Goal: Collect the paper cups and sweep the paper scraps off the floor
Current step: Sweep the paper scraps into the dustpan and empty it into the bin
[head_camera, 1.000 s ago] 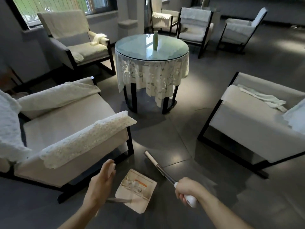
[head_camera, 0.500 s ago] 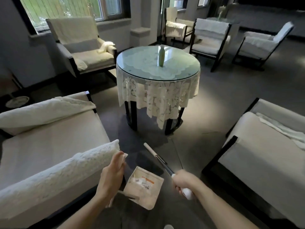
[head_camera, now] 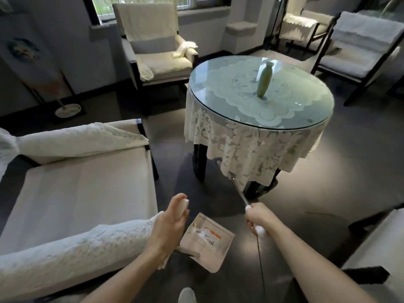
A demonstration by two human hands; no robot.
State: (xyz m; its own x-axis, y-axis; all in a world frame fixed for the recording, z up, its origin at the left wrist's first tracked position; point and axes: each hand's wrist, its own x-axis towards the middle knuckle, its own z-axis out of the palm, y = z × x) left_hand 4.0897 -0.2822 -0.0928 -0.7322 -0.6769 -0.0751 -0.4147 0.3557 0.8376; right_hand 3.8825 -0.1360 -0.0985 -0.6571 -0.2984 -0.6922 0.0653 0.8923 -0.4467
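Note:
My left hand (head_camera: 168, 224) grips the upright white handle of a beige dustpan (head_camera: 218, 252), which hangs low over the dark floor between my arms. White paper scraps (head_camera: 202, 234) with an orange-marked piece lie inside the pan. My right hand (head_camera: 259, 219) grips the white end of a thin broom stick (head_camera: 239, 191). The stick slants up and away, and its far end reaches the hanging lace cloth of the round table. The broom's head is out of view. No paper cups show on the floor or the table.
A round glass-topped table (head_camera: 306, 125) with a lace cloth and a pale green vase (head_camera: 264, 77) stands just ahead. A cream armchair (head_camera: 76, 193) is close on my left, another (head_camera: 157, 51) by the window, and more chairs (head_camera: 360, 51) at the right. Dark floor runs between them.
The view has moved forward, so the table and left armchair are nearer. Both hands keep their grips; the broom stick's far end now reaches the lace cloth.

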